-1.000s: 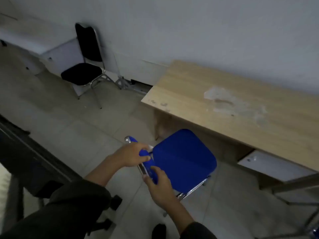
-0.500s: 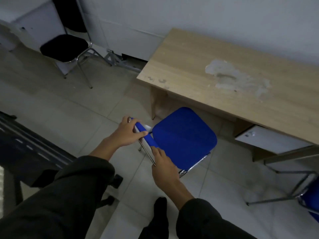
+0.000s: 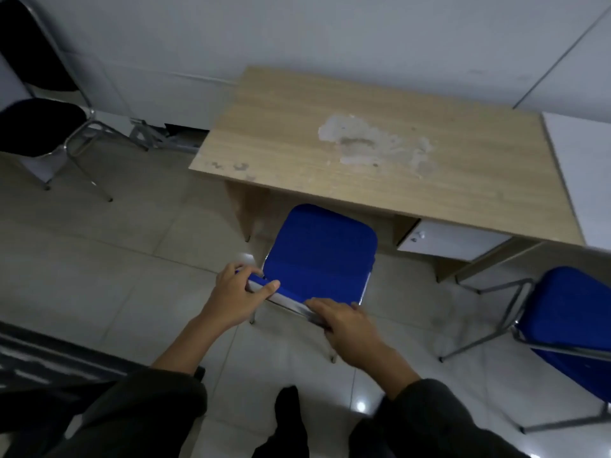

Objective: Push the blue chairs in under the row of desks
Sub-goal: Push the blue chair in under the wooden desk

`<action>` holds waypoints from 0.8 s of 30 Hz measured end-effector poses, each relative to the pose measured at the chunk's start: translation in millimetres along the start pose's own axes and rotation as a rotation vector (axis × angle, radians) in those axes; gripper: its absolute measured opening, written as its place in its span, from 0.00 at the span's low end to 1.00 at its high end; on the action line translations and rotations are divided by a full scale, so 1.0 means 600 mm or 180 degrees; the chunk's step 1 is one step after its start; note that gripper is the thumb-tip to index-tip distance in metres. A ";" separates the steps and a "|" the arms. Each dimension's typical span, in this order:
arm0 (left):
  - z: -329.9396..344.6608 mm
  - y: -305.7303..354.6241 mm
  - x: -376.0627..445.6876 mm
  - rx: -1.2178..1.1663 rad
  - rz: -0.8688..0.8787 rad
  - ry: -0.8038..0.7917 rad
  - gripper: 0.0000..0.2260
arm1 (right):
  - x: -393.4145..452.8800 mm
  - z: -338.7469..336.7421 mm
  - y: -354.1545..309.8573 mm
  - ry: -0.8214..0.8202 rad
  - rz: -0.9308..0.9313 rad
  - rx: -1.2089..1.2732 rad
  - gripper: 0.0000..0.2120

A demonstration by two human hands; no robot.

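To your far left you see a black chair (image 3: 36,127) with a chrome frame, standing on the pale tiled floor (image 3: 115,252) against the white wall (image 3: 330,38). A white panel (image 3: 585,173) sits at the right edge.

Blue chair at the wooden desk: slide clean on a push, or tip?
The blue chair probably slides readily: thin metal legs on glossy tile floor. Pushing high, with both hands on the backrest top, may tilt it forward if a leg catches a grout line. The slim frame suggests it is light.

Dark sleeves (image 3: 142,414), prob. black shoe (image 3: 287,404)
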State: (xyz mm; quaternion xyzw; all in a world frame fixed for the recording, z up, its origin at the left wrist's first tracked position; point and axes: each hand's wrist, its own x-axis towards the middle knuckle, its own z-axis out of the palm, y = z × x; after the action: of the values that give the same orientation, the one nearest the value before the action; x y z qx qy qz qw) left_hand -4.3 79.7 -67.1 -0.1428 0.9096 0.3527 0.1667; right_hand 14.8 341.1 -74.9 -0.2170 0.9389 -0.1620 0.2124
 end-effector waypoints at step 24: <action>0.138 0.148 0.009 -0.1361 -0.0546 0.0600 0.53 | -0.057 -0.048 0.122 0.1326 0.2022 0.3667 0.63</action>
State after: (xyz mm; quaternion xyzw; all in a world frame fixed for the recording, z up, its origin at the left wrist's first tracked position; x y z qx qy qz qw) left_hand -25.8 199.4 -74.1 -0.2838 0.8105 0.5067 0.0764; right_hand 4.5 425.8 -68.0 0.2518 0.7425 -0.6033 0.1463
